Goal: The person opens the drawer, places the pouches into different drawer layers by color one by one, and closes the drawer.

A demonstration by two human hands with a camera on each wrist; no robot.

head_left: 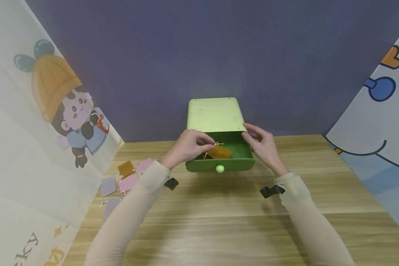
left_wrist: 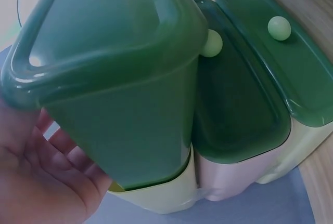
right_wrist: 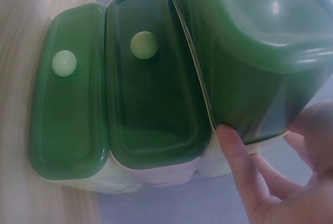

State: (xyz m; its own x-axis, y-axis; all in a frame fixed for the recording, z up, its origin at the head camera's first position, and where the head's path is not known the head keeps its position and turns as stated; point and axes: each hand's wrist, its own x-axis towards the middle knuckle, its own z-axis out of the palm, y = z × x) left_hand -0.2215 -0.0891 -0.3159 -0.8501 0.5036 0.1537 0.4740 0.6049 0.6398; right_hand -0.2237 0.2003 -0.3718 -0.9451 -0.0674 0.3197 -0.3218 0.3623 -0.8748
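A light-green cabinet (head_left: 214, 114) stands against the back wall, its dark-green top drawer (head_left: 242, 149) pulled out. Inside lies an orange-brown pouch (head_left: 221, 152) with pale drawstrings. My left hand (head_left: 191, 146) reaches over the drawer's left side and pinches the pouch's near end between thumb and forefinger. In the left wrist view, the left palm (left_wrist: 47, 167) shows beside the drawer wall, its fingertips hidden. At the cabinet's front right edge, my right hand (head_left: 261, 142) touches with thumb and forefinger, fingers loosely extended. The right wrist view shows a right fingertip (right_wrist: 229, 135) right at the drawer's rim.
Beneath the open drawer, a middle drawer (left_wrist: 239, 94) and a lower drawer (left_wrist: 286, 63) are closed, each with a round pale knob. Several pouches in orange, pink (head_left: 129, 183) and grey (head_left: 108, 187) lie on the wooden table (head_left: 212, 229) at the left, near my left forearm.
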